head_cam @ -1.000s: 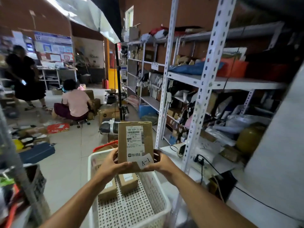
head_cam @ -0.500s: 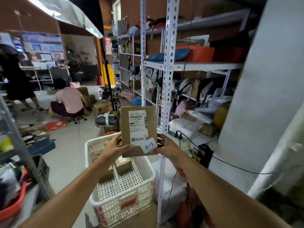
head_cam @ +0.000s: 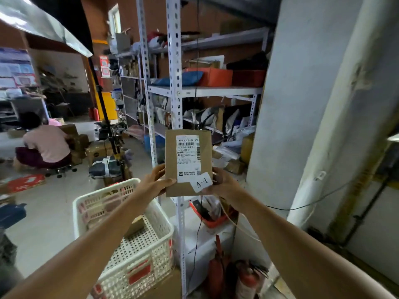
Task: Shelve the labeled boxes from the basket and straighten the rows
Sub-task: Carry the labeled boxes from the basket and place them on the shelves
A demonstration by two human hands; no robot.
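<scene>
I hold a flat brown cardboard box (head_cam: 187, 162) upright at chest height, with a white shipping label and a small tag reading A-1 at its lower right. My left hand (head_cam: 156, 183) grips its lower left edge, thumb across the front. My right hand (head_cam: 222, 184) grips its lower right edge beside the tag. Below my left arm stands the white perforated basket (head_cam: 155, 251), with another brown box (head_cam: 135, 226) partly hidden inside. Behind the held box rises the white metal shelf unit (head_cam: 174, 83).
The shelves hold an orange box (head_cam: 216, 77), bags and loose parcels. A thick grey pillar (head_cam: 302, 115) stands at right. Red fire extinguishers (head_cam: 246, 279) sit on the floor by the shelf post. A person in pink (head_cam: 46, 143) sits at left among floor boxes.
My view has swung to the right, from the aisle toward the shelf end and the pillar. Both hands keep the same hold on the A-1 box; the basket now lies lower left.
</scene>
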